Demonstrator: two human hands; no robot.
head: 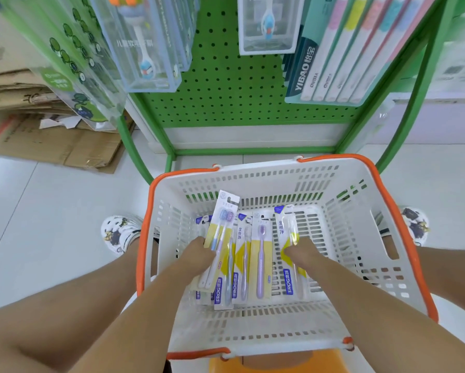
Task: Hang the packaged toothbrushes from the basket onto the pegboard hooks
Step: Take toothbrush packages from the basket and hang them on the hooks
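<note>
So the packaged toothbrushes (248, 254) are all still lying in the bottom of the white basket (360, 238), fanned out in a loose overlapping pile, hang-tab ends pointing toward the basket's far wall. Left hand (199, 254) has its grip closed on the two-brush pack (222, 238) at the left of the pile, which is tipped up off the others. Right hand (304, 251) is pinching the single white-brush pack (289, 254) on the right of the pile. Nothing has reached a hook yet, as far as I can judge.

What I'd worry about:

- Both hands are grabbing at once, and the packs overlap. Lifting one could drag its neighbour up by the card edge, and that one drops back in the basket or over the orange rim (150, 211) onto the tiled floor (51, 197).
- The packs are slick card and plastic, held by the edge. A thin pinch like that can let the pack swivel, so the hang hole ends up nowhere near lined up.
- The green pegboard (226, 84) is just beyond the basket's far wall, with boxed kids' brushes (145, 44) and a multi-brush pack (341, 49) already hanging above the basket. Reaching up between those could knock one off.
- I can't make out any free hook from this angle, so threading the hole would be partly blind.
</note>
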